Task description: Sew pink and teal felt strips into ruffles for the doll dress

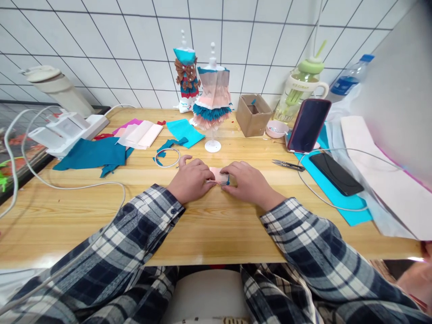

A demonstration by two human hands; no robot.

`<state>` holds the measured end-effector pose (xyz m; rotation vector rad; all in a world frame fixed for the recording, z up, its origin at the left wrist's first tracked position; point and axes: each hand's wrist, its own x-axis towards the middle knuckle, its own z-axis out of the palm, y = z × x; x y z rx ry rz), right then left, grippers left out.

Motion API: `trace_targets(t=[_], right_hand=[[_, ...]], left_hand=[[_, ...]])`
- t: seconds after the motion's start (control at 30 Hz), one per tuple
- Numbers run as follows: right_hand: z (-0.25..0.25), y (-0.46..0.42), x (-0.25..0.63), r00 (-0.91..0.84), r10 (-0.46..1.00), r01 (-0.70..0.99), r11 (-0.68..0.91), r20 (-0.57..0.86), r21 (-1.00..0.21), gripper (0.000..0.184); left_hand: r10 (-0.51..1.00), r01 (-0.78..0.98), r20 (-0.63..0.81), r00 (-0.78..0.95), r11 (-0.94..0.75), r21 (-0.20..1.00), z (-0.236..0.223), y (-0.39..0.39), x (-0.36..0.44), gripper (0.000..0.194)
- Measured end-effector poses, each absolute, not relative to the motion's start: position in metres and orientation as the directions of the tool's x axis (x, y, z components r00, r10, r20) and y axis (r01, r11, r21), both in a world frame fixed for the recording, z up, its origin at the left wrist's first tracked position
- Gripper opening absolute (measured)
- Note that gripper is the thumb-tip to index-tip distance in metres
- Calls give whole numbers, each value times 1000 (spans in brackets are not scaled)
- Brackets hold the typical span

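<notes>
A wooden table (216, 225) spreads beneath the fingers. Beyond them stand two dress forms, one (212, 92) nearer, one (186, 76) behind. Both hands, left hand (191, 181) and right hand (251, 182), lie palm down, angled inward, fingers curled and pinched narrow on one piece. Right of the fingers are two phones, an upright phone (309, 123) and a flat phone (336, 174), then one pair of snips (288, 165). The small pink piece (218, 173) sits between the fingertips, pleated edge facing the person, long axis apparently left to right, ends partly hidden.
</notes>
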<state>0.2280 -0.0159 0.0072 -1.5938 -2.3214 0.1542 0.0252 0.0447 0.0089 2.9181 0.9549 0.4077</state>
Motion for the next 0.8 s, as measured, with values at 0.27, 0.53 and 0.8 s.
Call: trace_targets(t=[0.27,0.53,0.8], right_hand=[[2,-12,228,-310,941,892,337,133,-301,16],[-3,-8,232,-227,972,832,230,69,-504,15],[-7,-6,232,-218,971,857,241,103,-456,13]], left_hand=[[608,574,164,777,-791,214,7,48,25,20],[692,598,83,717,-673,435,2,58,20,16],[679,621,131,722,-720,310,2,52,26,17]])
